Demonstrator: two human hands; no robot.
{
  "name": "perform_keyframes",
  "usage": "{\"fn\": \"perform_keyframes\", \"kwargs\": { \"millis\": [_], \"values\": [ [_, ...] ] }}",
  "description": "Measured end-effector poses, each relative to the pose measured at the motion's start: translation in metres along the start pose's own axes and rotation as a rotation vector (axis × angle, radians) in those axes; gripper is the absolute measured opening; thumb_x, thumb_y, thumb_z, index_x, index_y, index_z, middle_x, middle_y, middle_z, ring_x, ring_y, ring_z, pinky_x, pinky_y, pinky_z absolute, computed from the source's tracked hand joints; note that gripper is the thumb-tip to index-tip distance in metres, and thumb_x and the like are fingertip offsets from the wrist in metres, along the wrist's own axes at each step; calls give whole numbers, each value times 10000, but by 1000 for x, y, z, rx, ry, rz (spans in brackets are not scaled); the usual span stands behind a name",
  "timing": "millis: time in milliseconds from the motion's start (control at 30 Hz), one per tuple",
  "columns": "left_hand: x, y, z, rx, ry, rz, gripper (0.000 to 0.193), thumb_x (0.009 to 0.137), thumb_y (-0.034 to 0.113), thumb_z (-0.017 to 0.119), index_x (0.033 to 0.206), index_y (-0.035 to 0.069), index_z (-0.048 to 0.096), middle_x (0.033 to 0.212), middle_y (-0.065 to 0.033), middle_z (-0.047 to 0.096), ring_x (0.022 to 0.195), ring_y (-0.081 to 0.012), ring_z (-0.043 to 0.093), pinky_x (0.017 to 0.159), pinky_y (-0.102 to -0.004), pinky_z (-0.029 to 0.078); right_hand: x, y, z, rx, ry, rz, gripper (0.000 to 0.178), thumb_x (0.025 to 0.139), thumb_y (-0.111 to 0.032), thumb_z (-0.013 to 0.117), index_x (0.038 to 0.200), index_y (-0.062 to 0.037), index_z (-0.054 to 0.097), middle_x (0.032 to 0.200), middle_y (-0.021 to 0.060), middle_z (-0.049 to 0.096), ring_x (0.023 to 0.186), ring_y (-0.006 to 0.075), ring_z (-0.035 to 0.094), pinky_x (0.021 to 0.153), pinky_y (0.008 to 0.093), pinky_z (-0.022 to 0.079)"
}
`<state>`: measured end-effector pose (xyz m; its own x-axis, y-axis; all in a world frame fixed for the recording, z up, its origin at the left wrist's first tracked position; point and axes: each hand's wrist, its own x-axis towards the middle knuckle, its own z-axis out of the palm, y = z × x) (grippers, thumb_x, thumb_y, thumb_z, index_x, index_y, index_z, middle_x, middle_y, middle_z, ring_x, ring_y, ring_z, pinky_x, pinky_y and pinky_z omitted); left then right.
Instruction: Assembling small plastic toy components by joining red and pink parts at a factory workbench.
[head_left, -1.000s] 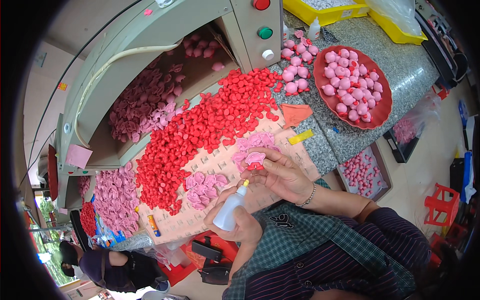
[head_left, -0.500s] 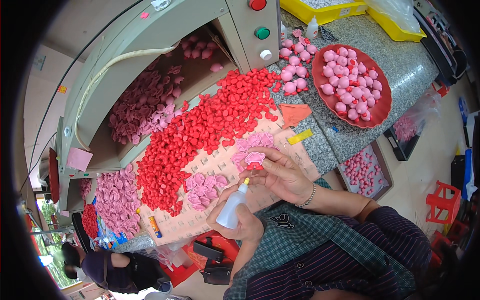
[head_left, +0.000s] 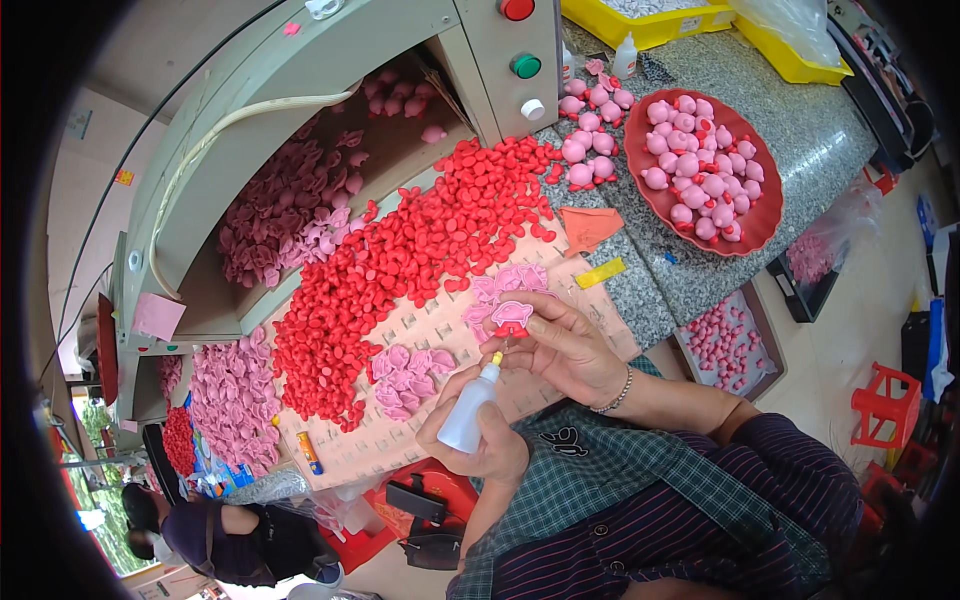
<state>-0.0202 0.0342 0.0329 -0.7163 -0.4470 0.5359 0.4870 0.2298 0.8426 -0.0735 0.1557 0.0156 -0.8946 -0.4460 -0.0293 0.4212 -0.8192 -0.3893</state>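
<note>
My left hand (head_left: 500, 455) is closed round a white squeeze bottle (head_left: 466, 418) with a yellow tip, tilted upward. Between the fingertips of my right hand (head_left: 575, 358) is a small pink piece (head_left: 512, 314) with a raised outline and a red part (head_left: 510, 330) at its lower edge. The bottle's tip is just below the red part; whether they touch I cannot tell. Just behind my right fingers lie loose pink pieces (head_left: 520, 278), and another small group (head_left: 408, 380) lies left of the bottle. A long heap of red pieces (head_left: 400, 260) stretches across the perforated pink board (head_left: 365, 455).
A grey machine (head_left: 270, 100) with an opening full of pink parts stands behind the board. To the right, a red bowl (head_left: 765, 215) holds pink figures. A glue stick (head_left: 310, 453) lies near the board's front-left edge. Another person (head_left: 230, 540) is at lower left.
The bottle in my left hand has shifted slightly up and right, its tip closer to the red part. My right hand has barely moved and keeps its pinch.
</note>
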Motion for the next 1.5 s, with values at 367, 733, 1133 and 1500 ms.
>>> {"fn": "perform_keyframes", "kwargs": {
  "millis": [367, 733, 1133, 1500],
  "values": [
    [2, -2, 2, -59, -25, 1, 292, 904, 47, 581, 1072, -8, 349, 990, -292, 593, 916, -334, 638, 842, -453, 546, 1, 1, -3, -5, -9, -12, 389, 1025, -165, 471, 1401, -75, 432, 1324, 158, 550, 1196, 330, 579, 941, 408, 525],
    [-1, 1, 2, 68, 22, -23, 319, 945, 222, 610, 1067, 0, 416, 1018, -254, 616, 911, -263, 619, 829, -370, 527, 1, 2, -3, -5, 23, -4, 408, 1019, -177, 486, 1415, -102, 417, 1366, 183, 513, 1206, 328, 572, 959, 420, 518],
    [14, 1, -6, -403, 252, -418, 494, 906, 401, 674, 1188, 38, 493, 1100, -134, 618, 978, -256, 618, 817, -355, 524, -2, -4, -9, -72, 23, -14, 438, 1014, -169, 489, 1430, -69, 397, 1325, 212, 544, 1172, 341, 592, 952, 445, 520],
    [44, -17, -30, -595, 75, -598, 433, 799, -10, 736, 1190, -5, 549, 1112, -125, 623, 966, -216, 651, 873, -375, 536, -10, -7, -10, -153, 51, -17, 436, 998, -151, 513, 1408, -37, 417, 1268, 216, 570, 1058, 326, 632, 866, 429, 550]
  ]
}}
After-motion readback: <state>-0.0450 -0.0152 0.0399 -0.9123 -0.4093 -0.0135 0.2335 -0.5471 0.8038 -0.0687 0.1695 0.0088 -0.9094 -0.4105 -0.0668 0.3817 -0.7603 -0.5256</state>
